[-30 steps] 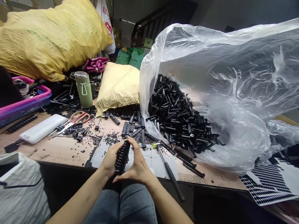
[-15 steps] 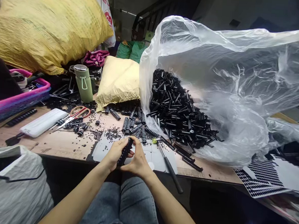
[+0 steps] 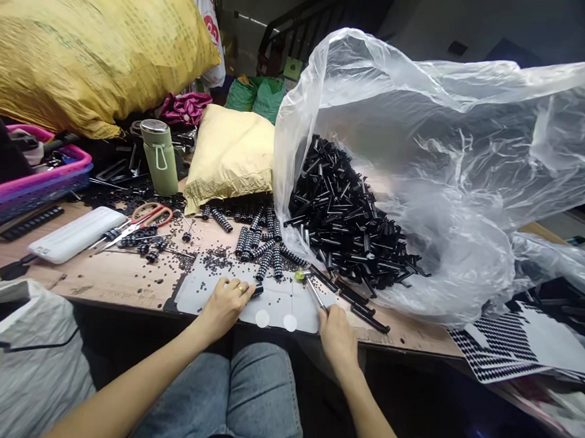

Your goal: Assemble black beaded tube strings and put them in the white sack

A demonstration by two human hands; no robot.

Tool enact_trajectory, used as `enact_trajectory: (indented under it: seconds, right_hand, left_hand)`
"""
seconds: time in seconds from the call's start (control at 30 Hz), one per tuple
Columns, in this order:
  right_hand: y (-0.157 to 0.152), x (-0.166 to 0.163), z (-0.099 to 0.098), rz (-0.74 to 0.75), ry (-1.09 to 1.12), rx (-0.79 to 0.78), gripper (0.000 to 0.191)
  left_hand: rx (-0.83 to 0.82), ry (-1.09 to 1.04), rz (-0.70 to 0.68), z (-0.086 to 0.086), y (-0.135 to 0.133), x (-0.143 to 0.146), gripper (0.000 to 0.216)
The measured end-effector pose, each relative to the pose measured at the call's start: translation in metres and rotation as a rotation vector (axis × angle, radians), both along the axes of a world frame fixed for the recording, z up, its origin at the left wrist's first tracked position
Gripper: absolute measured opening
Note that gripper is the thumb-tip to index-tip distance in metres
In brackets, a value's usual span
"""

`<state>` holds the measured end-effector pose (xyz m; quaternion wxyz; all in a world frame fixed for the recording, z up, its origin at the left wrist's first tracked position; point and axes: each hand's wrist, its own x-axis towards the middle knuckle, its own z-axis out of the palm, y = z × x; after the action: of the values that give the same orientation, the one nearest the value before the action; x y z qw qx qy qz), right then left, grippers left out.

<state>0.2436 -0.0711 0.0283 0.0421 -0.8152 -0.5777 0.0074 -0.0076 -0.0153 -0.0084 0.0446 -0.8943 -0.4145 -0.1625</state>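
Observation:
My left hand [image 3: 225, 308] is closed around a short black cylindrical part [image 3: 258, 290], pressed down at the grey mat [image 3: 286, 312]; only its right end shows. Farther right, my right hand [image 3: 338, 337] wraps the handle of a small hammer [image 3: 314, 291], which has a metal shaft and a yellow-green tip. The hammer's head lies towards the back of the mat. Behind my left hand lie several black rollers with rows of pale dots [image 3: 264, 260]. Tiny dark rings [image 3: 214, 260] are scattered on the mat and table.
A clear plastic bag [image 3: 343, 69] spills a heap of black parts [image 3: 347, 216] at right. Scissors [image 3: 142, 216], a white case [image 3: 78, 234], a green flask [image 3: 160, 160] and a pink basket [image 3: 70, 167] stand left. A yellow sack [image 3: 232, 151] lies behind. Patterned sheets [image 3: 498, 347] hang over the right edge.
My right hand has left the black part and moved right onto the hammer's handle. My left hand has lowered the part to the mat. The hammer's handle has swung up onto the table side.

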Motion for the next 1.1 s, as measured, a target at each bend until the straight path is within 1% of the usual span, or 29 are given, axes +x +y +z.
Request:
enact_trajectory:
  seconds: [0.07, 0.13, 0.2, 0.23, 0.3, 0.37, 0.43, 0.5, 0.53, 0.57, 0.6, 0.7, 0.77, 0.83, 0.9, 0.97, 1.0, 1.03, 1.1]
  right_hand:
    - [-0.006, -0.008, 0.01, 0.088, 0.213, 0.008, 0.03]
    - [-0.012, -0.026, 0.017, 0.172, 0.416, 0.054, 0.035]
    - [-0.017, -0.044, 0.018, 0.21, 0.493, 0.086, 0.036]
    - [-0.019, -0.051, 0.017, 0.221, 0.481, 0.066, 0.035]
    - [-0.021, -0.058, 0.015, 0.243, 0.419, -0.029, 0.033]
    - [-0.021, -0.06, 0.02, 0.262, 0.388, -0.075, 0.033]
    - [-0.021, -0.064, 0.032, 0.276, 0.446, 0.009, 0.034]
    - [-0.023, -0.073, 0.043, 0.301, 0.548, 0.129, 0.036]
    - [-0.024, -0.079, 0.047, 0.323, 0.592, 0.155, 0.036]
    - [-0.025, -0.087, 0.047, 0.351, 0.609, 0.145, 0.037]
    - [-0.026, -0.094, 0.045, 0.385, 0.592, 0.104, 0.037]
    - [-0.029, -0.109, 0.029, 0.488, 0.447, -0.076, 0.037]
    - [-0.03, -0.109, 0.022, 0.503, 0.43, -0.12, 0.037]
    - [-0.03, -0.1, 0.024, 0.449, 0.513, -0.077, 0.039]
    - [-0.028, -0.086, 0.031, 0.363, 0.595, -0.003, 0.041]
    - [-0.025, -0.066, 0.035, 0.282, 0.62, 0.056, 0.041]
    - [-0.022, -0.055, 0.034, 0.247, 0.605, 0.076, 0.041]
    - [-0.02, -0.043, 0.031, 0.213, 0.581, 0.09, 0.041]
    - [-0.013, -0.018, 0.021, 0.165, 0.539, 0.096, 0.041]
  left_hand:
    - [0.015, 0.016, 0.009, 0.002, 0.001, -0.001, 0.037]
    - [0.016, 0.023, 0.017, 0.003, 0.001, 0.0, 0.038]
    - [0.012, 0.021, 0.033, 0.003, 0.0, 0.0, 0.04]
    - [0.008, 0.023, 0.045, 0.003, -0.002, 0.001, 0.04]
    - [-0.005, 0.04, 0.067, 0.002, -0.005, 0.004, 0.042]
    - [-0.023, 0.052, 0.095, -0.002, -0.009, 0.012, 0.042]
    - [-0.04, 0.025, 0.146, -0.006, -0.013, 0.023, 0.04]
    - [-0.056, -0.014, 0.189, -0.012, -0.017, 0.035, 0.054]
    - [-0.06, -0.025, 0.195, -0.015, -0.019, 0.039, 0.063]
    - [-0.063, -0.026, 0.188, -0.019, -0.02, 0.042, 0.067]
    - [-0.063, -0.02, 0.177, -0.022, -0.021, 0.044, 0.067]
    - [-0.061, -0.018, 0.174, -0.028, -0.022, 0.044, 0.061]
    - [-0.057, -0.041, 0.173, -0.027, -0.02, 0.045, 0.056]
    - [-0.052, -0.071, 0.185, -0.02, -0.015, 0.047, 0.046]
    - [-0.053, -0.091, 0.222, -0.009, -0.009, 0.046, 0.038]
    - [-0.052, -0.119, 0.26, 0.009, -0.005, 0.032, 0.043]
    - [-0.036, -0.143, 0.283, 0.021, -0.006, 0.016, 0.046]
    - [-0.006, -0.17, 0.319, 0.033, -0.01, -0.006, 0.049]
    - [0.111, -0.235, 0.486, 0.063, -0.026, -0.064, 0.044]
